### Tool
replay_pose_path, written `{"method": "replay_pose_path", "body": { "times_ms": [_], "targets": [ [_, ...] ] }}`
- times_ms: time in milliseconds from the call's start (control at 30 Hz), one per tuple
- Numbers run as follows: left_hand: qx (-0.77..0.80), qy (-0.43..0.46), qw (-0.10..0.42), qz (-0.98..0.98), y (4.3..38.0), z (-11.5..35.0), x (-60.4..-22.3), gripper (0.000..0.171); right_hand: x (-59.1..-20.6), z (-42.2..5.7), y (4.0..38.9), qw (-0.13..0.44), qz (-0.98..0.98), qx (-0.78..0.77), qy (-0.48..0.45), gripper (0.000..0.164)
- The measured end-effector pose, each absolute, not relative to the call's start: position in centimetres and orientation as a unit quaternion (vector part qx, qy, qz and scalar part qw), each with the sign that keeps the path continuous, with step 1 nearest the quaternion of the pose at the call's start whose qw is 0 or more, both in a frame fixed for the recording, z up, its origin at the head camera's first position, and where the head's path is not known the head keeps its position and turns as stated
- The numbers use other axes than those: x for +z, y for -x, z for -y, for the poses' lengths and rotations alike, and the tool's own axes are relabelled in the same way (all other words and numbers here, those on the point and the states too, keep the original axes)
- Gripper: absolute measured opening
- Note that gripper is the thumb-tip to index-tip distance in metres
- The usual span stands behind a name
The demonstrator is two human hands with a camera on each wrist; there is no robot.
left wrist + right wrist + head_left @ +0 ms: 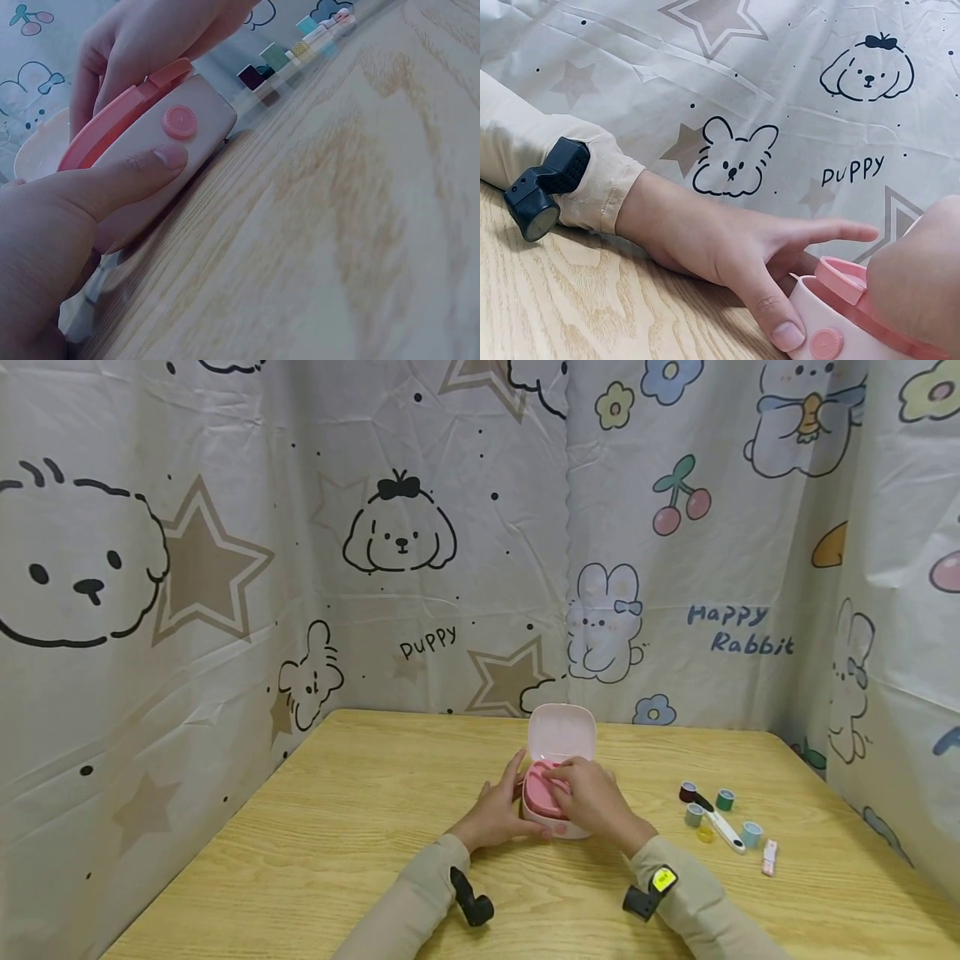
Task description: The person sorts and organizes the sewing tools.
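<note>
A small pale pink box (576,832) with a round pink button (180,121) on its front sits on the table, its lid (562,732) raised at the back. My left hand (491,814) grips the box from the left, the thumb lying on the front wall below the button. A darker pink inner tray (540,793) sits tilted at the box's mouth, one end above the rim. From above, my right hand (596,797) holds the tray with curled fingers; its fingertips are partly hidden in the right wrist view.
On the right lie several thread spools, among them a green one (725,800) and a light blue one (752,834). Between them is a white tool with a black end (723,828). A small pink-and-white piece (769,857) lies nearby. A printed curtain (420,602) surrounds the wooden table (360,793).
</note>
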State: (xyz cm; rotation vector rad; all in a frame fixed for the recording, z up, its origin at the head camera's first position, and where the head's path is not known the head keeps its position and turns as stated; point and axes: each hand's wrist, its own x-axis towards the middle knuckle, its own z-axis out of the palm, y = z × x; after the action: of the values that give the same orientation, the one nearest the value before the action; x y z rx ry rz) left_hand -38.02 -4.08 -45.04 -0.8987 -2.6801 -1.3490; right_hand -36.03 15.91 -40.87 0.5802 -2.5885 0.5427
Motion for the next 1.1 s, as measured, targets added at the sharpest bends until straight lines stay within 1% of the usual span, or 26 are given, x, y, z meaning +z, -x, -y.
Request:
{"method": "replay_pose_path", "body": {
  "times_ms": [367, 467, 633, 833, 1100],
  "targets": [
    [-0.427, 0.286, 0.005, 0.858, 38.3, 4.1, -45.2, 0.132, -40.1, -16.8, 36.0, 0.195, 0.941, 0.195, -0.194, 0.023],
    [-0.426, 0.293, 0.013, 0.856, 38.3, 4.1, -45.2, 0.132, -40.0, -17.0, 36.0, 0.189, 0.942, 0.202, -0.189, 0.024],
    [-0.425, 0.306, 0.025, 0.852, 38.4, 4.1, -45.4, 0.131, -39.9, -17.5, 36.0, 0.193, 0.941, 0.195, -0.196, 0.023],
    [-0.431, 0.305, 0.022, 0.849, 38.5, 4.0, -45.6, 0.131, -40.0, -18.3, 35.9, 0.203, 0.941, 0.185, -0.198, 0.021],
    [-0.433, 0.300, 0.023, 0.850, 38.4, 4.0, -45.5, 0.132, -39.8, -19.8, 35.5, 0.179, 0.948, 0.197, -0.176, 0.022]
  ]
}}
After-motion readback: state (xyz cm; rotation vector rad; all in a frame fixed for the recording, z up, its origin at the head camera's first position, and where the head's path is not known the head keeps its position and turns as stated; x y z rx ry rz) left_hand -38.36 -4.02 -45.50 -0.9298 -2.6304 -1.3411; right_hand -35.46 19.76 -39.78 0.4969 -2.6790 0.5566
